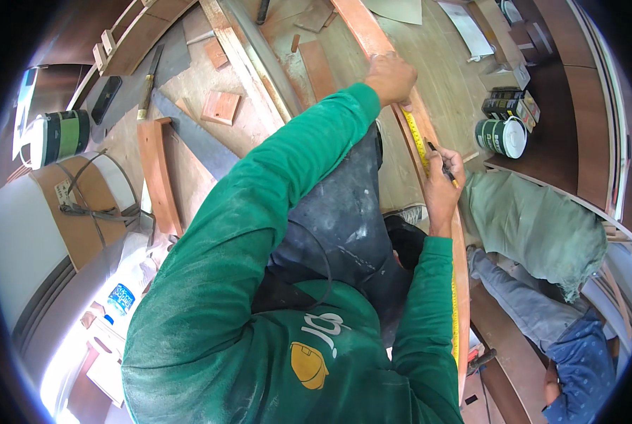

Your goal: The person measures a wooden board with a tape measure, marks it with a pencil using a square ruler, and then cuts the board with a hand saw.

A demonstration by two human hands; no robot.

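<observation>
Right of centre, we see a long wooden board (425, 124), its long axis running from 11 o'clock to 5 between the hands, then curving nearer 6 beside the right sleeve (427, 304). Along it lies the yellow tape (414, 132), partly covered by the right hand and forearm. Our left hand (391, 78) is folded over the board at the tape's upper stretch; we cannot tell whether its fingers close underneath. Our right hand (444, 180) is the nearer one to our body, and from it the left hand sits at 11 o'clock, with a bare stretch of tape between them. The right fingers pinch a slim pencil (451, 177), whose dark end slants toward 11 o'clock, in line with the board and just beside the tape; whether it touches the wood, we cannot tell.
</observation>
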